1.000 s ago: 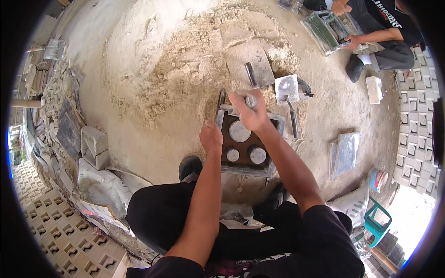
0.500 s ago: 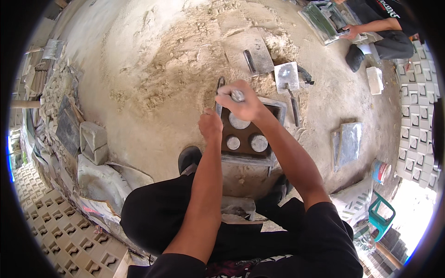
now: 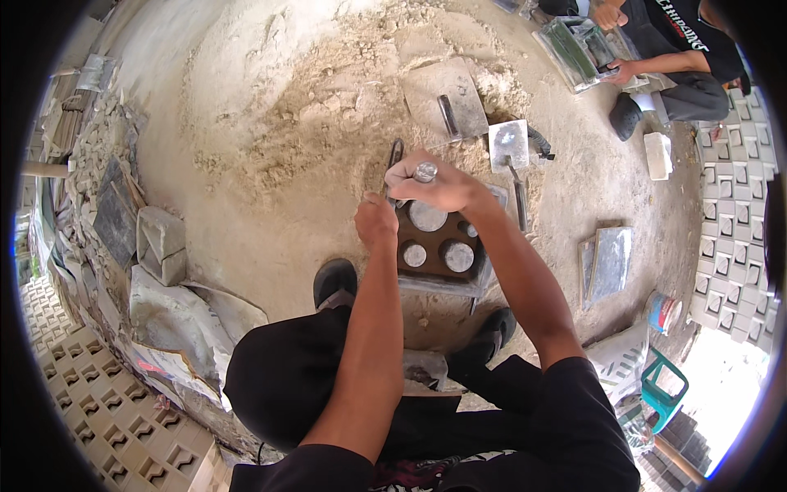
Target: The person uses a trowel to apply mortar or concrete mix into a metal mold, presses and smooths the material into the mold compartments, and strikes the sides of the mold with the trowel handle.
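Observation:
A rectangular metal mould (image 3: 443, 285) lies on the ground before me, with a dark brown bed inside and several pale round discs (image 3: 428, 216) of different sizes set in it. My right hand (image 3: 434, 184) is closed around a metal cylinder (image 3: 425, 171), whose round end shows above the fist over the far part of the mould. My left hand (image 3: 377, 221) makes a fist at the mould's left edge; whatever is inside it is hidden. Just beyond the hands a dark metal loop (image 3: 398, 151) sticks up by the far left corner.
Past the mould lie a flat board with a handle (image 3: 447, 94), a square-bladed trowel (image 3: 509, 146) and loose sandy powder (image 3: 320, 107). Grey slabs (image 3: 611, 264) rest at right, near a bucket (image 3: 664, 313). Another person (image 3: 684, 61) handles a mould at upper right. Patterned blocks (image 3: 730, 213) are stacked beyond.
My right hand, with the cylinder, sits slightly lower over the mould, uncovering another small disc on the right. The view has shifted a little. The other person's second hand now shows on their mould.

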Available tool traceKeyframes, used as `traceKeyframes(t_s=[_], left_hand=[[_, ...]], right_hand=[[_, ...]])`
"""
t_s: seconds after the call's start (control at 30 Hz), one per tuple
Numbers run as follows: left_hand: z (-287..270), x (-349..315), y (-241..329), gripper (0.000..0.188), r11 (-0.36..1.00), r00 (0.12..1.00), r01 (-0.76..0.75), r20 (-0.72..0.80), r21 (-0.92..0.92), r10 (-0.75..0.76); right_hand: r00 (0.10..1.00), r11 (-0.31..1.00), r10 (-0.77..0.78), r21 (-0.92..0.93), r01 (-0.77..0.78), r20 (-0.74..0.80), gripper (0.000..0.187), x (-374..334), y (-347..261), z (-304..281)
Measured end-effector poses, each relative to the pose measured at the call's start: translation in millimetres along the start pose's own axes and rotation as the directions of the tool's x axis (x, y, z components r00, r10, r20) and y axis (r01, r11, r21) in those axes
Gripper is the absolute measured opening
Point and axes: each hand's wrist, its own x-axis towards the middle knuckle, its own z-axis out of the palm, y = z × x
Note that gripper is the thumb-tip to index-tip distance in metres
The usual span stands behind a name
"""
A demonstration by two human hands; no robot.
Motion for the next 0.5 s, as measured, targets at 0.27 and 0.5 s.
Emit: traceKeyframes(t_s=[0.27, 0.5], left_hand=[[1.7, 7.9, -3.6, 0.07, 0.998, 0.997, -0.055, 0.048, -0.039, 0.057], [5.2, 5.0, -3.5, 0.074, 0.998, 1.0, 0.0, 0.001, -0.058, 0.0]], right_hand=[[0.988, 0.978, -0.148, -0.146, 0.152, 0.038, 0.036, -2.8, 25.5, 14.9], [0.955, 0.98, -0.153, 0.081, 0.179, -0.255, 0.029, -1.5, 35.4, 16.8]])
